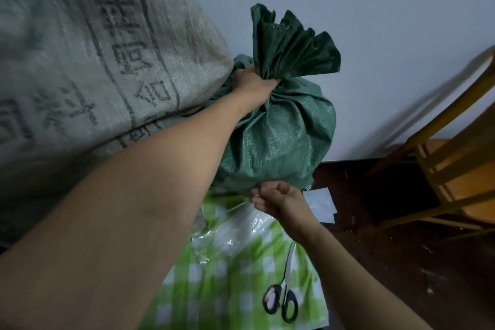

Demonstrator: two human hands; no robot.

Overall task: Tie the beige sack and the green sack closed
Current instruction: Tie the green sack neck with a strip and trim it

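Nearest, a pair of steel scissors with black loop handles (pixel 284 292) lies on a green-and-white checked plastic sheet (pixel 214 289) spread on the dark brown floor (pixel 388 262), blades pointing away. Just beyond the scissors, the right hand (pixel 278 202) hovers over the far edge of the sheet, its fingers curled and pinching a thin pale strand (pixel 239 205) that runs off to the left. Right of this hand a small white paper piece (pixel 321 203) lies on the floor. Directly behind the hand stands the green woven plastic sack (pixel 276 142), full and rounded, its base meeting the checked sheet. The left hand (pixel 254 86) reaches across from the near left and is clamped round the sack's gathered neck, with the loose mouth fanning out in pleats above the fist. The two hands are well apart, one at the neck and one at the base. Pressed against the green sack's left side is the large beige woven sack with dark printed characters (pixel 93 48), filling the left of the scene. To the right stands a yellow-brown wooden chair (pixel 455 169), and a pale wall (pixel 375 21) lies behind everything.
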